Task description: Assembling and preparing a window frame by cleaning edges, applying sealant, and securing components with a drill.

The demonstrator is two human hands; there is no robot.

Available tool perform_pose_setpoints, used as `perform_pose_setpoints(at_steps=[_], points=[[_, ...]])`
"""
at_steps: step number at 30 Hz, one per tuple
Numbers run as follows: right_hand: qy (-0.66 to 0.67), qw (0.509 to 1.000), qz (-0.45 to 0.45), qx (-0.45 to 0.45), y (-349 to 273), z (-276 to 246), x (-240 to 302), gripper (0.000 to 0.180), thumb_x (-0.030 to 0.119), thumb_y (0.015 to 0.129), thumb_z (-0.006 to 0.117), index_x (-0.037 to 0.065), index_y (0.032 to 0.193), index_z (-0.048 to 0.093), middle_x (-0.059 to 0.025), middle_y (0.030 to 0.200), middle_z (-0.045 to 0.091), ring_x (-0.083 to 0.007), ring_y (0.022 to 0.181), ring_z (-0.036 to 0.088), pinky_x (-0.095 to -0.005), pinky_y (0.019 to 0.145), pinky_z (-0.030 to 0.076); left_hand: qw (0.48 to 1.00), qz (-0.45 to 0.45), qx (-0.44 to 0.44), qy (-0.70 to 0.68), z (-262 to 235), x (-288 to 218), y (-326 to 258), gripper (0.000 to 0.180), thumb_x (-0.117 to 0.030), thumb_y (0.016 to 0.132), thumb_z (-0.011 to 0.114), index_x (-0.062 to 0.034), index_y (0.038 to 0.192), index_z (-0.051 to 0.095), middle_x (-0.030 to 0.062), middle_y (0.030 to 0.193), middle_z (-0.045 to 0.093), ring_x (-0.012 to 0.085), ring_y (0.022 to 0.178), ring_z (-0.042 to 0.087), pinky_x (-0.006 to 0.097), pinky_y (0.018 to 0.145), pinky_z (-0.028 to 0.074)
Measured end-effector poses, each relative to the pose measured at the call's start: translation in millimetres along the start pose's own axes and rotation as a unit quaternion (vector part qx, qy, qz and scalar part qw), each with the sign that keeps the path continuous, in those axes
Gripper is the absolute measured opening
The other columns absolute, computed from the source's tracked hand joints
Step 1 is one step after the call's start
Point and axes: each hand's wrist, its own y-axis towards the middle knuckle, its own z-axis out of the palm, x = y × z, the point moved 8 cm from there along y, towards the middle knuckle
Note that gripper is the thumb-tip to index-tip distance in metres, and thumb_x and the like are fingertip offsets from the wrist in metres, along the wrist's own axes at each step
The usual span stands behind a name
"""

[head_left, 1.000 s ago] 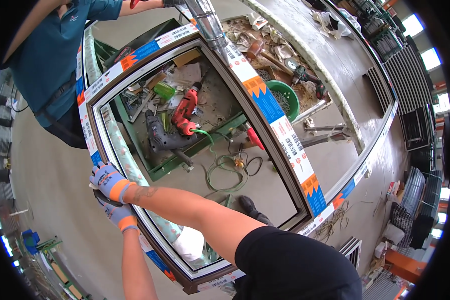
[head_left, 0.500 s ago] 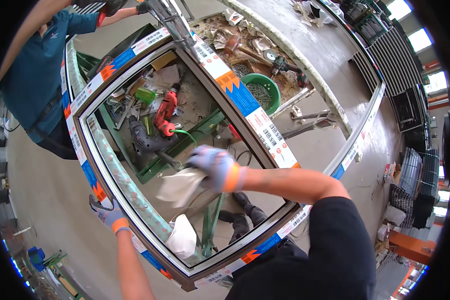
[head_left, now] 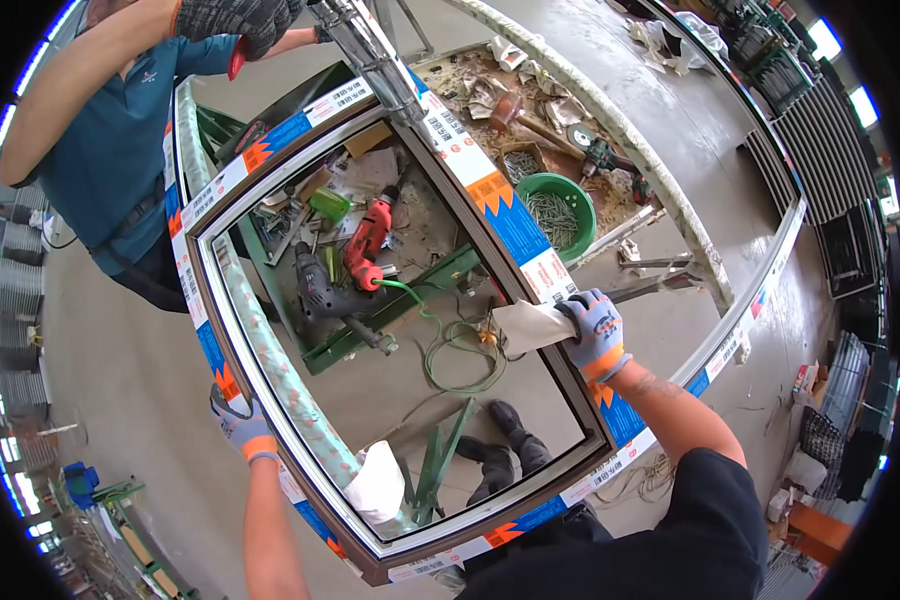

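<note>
Big glazed window frame (head_left: 232,330) lies roughly flat at about waist height betw the wearer and a co-worker (head_left: 110,150) in a teal shirt, its long axis running from near the wearer's body out toward the upper middle of the view, far end by a metal post (head_left: 370,50). Frame is dark brown on the outer edge w/ a white inner lining, wrapped in white protective tape w/ blue and orange blocks; glass is clear, so the things below show through it. Right hand (head_left: 592,330), in a grey glove w/ orange cuff, is closed on a white cloth (head_left: 530,325) and presses it on the frame's right rail, about midway along. Left hand (head_left: 238,420), same kind of glove, is clamped on the left rail nearer the wearer; the two hands are well apart, one on each long side. A second white cloth (head_left: 378,485) lies on the glass at the near left corner. Under the glass: a red drill (head_left: 368,240), a dark power tool (head_left: 315,290), a green cable (head_left: 450,345) looped on the floor, green stand legs, and the wearer's black shoes (head_left: 505,440). On the tabletop (head_left: 690,130) beyond the right rail sits a green bowl (head_left: 560,205) full of screws, w/ a small box (head_left: 520,165) of screws just beside it, amid paper scraps and tools
</note>
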Motion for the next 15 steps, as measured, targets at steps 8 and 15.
perform_pose_setpoints(at_steps=[8, 15], points=[[0.009, 0.999, -0.029, 0.032, 17, 5, 6, 0.037, 0.011, 0.061, 0.073, 0.01, 0.098, 0.066, -0.0108, 0.097, 0.063, -0.0344, 0.092, 0.058, -0.0442, 0.083, 0.048, 0.996, -0.068, 0.007, -0.057, 9, 13, 1, 0.067, -0.006, 0.077, 0.072, -0.0066, 0.139, 0.047, 0.0155, 0.136, 0.05, 0.0353, 0.126, 0.048, 0.042, 0.109, 0.038], [0.004, 0.997, -0.033, 0.074, 38, 24, 10, 0.04, 0.017, 0.065, 0.074, 0.012, 0.105, 0.066, -0.0113, 0.103, 0.063, -0.0327, 0.101, 0.057, -0.0428, 0.088, 0.047, 0.997, -0.023, 0.019, -0.077, -2, -6, 3, 0.066, -0.008, 0.078, 0.071, -0.0064, 0.139, 0.046, 0.0158, 0.135, 0.051, 0.0358, 0.125, 0.048, 0.043, 0.107, 0.039]])
